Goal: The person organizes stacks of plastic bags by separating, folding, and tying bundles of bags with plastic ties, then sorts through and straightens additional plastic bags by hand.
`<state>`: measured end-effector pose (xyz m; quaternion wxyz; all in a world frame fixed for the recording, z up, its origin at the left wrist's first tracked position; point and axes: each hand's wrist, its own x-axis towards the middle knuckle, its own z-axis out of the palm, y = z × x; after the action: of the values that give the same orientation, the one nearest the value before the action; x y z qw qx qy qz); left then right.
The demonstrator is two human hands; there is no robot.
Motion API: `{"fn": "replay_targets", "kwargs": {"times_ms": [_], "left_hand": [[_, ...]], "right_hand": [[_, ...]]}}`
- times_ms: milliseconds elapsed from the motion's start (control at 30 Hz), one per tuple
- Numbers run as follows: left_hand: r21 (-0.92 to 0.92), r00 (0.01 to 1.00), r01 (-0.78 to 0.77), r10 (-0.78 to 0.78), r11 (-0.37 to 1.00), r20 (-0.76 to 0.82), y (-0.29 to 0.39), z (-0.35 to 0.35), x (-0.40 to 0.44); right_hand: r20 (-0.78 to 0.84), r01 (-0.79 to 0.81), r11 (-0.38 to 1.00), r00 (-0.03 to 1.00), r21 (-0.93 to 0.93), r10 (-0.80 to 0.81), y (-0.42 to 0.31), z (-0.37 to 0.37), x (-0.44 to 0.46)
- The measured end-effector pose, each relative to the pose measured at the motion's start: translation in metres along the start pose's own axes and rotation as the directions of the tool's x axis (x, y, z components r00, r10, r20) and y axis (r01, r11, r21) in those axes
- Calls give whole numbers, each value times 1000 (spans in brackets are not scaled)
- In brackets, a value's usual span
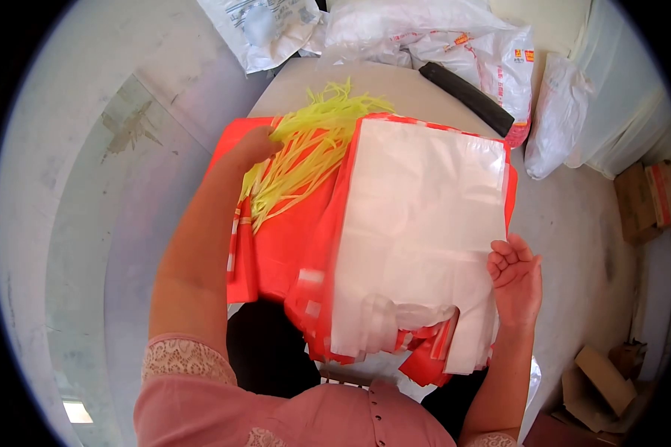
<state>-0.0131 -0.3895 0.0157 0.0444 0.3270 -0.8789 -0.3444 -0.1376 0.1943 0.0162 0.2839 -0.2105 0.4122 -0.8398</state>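
My left hand point(262, 144) is at the upper left of the table, with its fingers closed at the edge of a loose bundle of yellow plastic strips point(306, 149). The strips lie over red plastic bags point(276, 249). To the right, a stack of white, translucent plastic bags point(425, 201) with cut-out handles toward me rests on more red bags. My right hand point(516, 277) is beside the stack's right edge, palm up, fingers loosely curled and apart, with nothing in it.
A black, bar-like object point(466, 103) lies across the far right of the table point(298, 86). Beyond it are large white packed sacks point(492, 63). Cardboard boxes point(641, 201) stand at the right, and an opened carton point(596, 391) is on the floor at lower right.
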Motion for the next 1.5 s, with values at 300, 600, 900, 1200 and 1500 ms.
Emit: {"fn": "replay_targets", "kwargs": {"times_ms": [300, 600, 900, 1200, 1500], "left_hand": [[248, 996, 74, -82, 966, 23, 36, -17, -22], [503, 999, -13, 27, 864, -20, 24, -17, -122], [348, 997, 68, -51, 935, -59, -2, 51, -219], [439, 1000, 22, -14, 898, -20, 8, 70, -243], [321, 880, -411, 464, 853, -105, 106, 110, -254]], "right_hand": [[-19, -4, 1000, 1000, -28, 4, 2, 4, 3], [-18, 4, 999, 1000, 36, -4, -1, 3, 1], [-31, -24, 999, 999, 32, 25, -1, 5, -1], [-92, -27, 999, 995, -40, 23, 0, -9, 3], [80, 107, 516, 994, -850, -73, -1, 16, -2]]}}
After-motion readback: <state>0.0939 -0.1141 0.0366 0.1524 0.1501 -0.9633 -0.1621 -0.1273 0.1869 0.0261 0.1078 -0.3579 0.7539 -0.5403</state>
